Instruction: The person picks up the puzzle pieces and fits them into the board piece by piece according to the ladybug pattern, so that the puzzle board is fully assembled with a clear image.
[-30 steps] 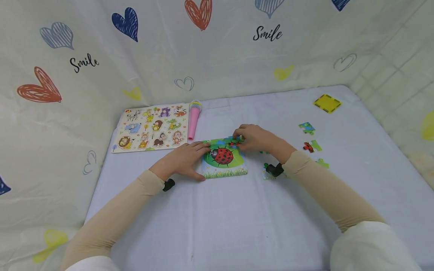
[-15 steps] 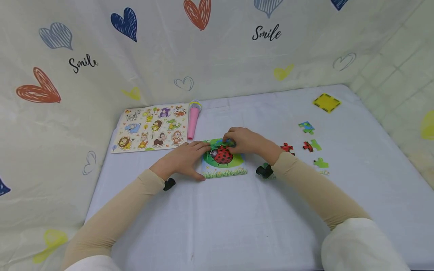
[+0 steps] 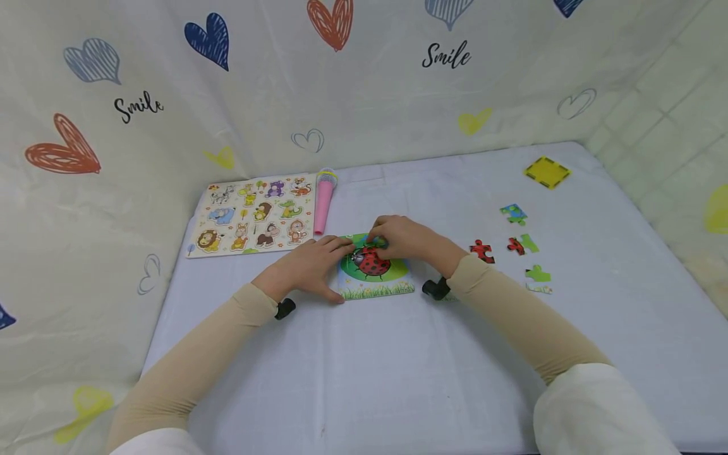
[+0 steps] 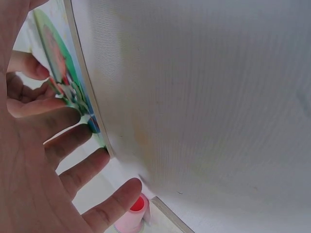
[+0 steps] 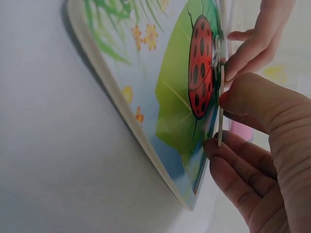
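A square ladybug puzzle board (image 3: 378, 291) lies flat in the middle of the table. My left hand (image 3: 311, 268) rests at its left edge, fingers stretched out and fingertips on the rim. Over the upper part of the board, my right hand (image 3: 405, 239) pinches a thin puzzle piece (image 5: 220, 130) between thumb and fingers, seen edge-on in the right wrist view. The piece is held close over the board's picture, near the ladybug's head. Most of its printed face is hidden by the hand.
Loose puzzle pieces lie to the right, among them a red one (image 3: 482, 251), a blue-green one (image 3: 514, 213) and a green one (image 3: 537, 273). A yellow square (image 3: 547, 172) is at the back right. At the back left lie an animal board (image 3: 264, 210) and a pink toy microphone (image 3: 323, 205).
My right hand has moved left across the top of the ladybug board, carrying the puzzle piece, which uncovers the red loose piece. My left hand has stayed in place.
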The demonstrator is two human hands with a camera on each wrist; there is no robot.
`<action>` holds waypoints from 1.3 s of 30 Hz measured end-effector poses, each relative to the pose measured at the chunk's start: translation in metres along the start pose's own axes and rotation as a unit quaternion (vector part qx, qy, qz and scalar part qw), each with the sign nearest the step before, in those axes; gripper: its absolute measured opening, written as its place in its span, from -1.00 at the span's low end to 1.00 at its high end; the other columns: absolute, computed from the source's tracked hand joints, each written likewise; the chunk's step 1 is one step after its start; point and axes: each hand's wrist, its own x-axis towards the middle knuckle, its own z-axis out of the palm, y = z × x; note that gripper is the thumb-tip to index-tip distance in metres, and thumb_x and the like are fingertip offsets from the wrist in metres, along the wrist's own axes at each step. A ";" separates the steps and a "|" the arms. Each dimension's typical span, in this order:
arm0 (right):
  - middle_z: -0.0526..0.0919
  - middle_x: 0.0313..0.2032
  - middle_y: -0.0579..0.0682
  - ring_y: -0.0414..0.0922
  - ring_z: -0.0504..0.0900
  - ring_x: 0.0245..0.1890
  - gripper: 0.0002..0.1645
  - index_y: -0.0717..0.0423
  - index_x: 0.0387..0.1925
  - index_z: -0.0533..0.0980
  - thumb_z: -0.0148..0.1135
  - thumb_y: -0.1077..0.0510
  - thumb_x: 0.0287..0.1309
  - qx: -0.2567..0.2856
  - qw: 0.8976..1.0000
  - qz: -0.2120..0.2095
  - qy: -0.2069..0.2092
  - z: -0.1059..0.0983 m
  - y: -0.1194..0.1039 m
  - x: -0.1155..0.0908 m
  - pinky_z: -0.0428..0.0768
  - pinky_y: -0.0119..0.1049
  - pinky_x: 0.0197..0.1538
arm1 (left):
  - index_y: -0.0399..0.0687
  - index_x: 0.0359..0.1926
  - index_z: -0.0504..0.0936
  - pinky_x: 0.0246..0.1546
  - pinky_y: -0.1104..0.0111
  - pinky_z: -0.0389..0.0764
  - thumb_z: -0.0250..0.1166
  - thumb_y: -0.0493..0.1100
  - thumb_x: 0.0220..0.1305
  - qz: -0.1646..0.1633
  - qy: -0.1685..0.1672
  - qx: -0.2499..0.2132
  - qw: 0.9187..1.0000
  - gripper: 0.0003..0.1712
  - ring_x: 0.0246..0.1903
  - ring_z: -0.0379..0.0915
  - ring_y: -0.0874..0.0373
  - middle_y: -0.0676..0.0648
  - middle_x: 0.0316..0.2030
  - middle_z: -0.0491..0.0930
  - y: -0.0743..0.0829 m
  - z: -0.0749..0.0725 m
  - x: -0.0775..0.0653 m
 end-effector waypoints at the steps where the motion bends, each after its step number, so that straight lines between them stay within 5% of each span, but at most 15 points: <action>1: 0.65 0.08 0.06 -0.07 0.62 -0.12 -0.62 0.05 0.07 0.72 0.35 0.13 0.22 0.001 1.000 -0.001 -0.001 0.000 0.000 0.001 0.63 -0.14 0.04 | -0.05 0.61 0.16 0.45 0.02 0.34 0.43 0.57 -0.07 0.002 0.002 -0.001 1.000 0.38 0.52 0.11 -0.03 -0.05 0.56 0.19 0.000 0.000 0.000; 28: 0.58 0.13 0.09 0.02 0.62 0.10 -0.64 0.07 0.13 0.69 0.35 0.18 0.32 0.016 1.000 0.011 -0.010 0.006 -0.002 0.001 0.62 -0.11 0.17 | 0.10 0.64 0.11 0.45 -0.01 0.34 0.43 0.57 -0.06 -0.010 -0.028 0.011 0.999 0.36 0.53 0.08 -0.09 -0.11 0.59 0.11 0.003 -0.006 0.005; 39: 0.61 0.07 0.06 0.00 0.63 0.06 -0.64 0.09 0.08 0.65 0.33 -0.02 0.38 0.005 0.999 0.026 0.027 0.002 0.012 -0.014 0.60 -0.07 0.19 | 0.11 0.63 0.15 0.42 0.01 0.39 0.45 0.55 -0.09 -0.009 -0.037 0.016 0.999 0.35 0.49 0.14 -0.13 0.04 0.63 0.07 0.007 -0.007 0.006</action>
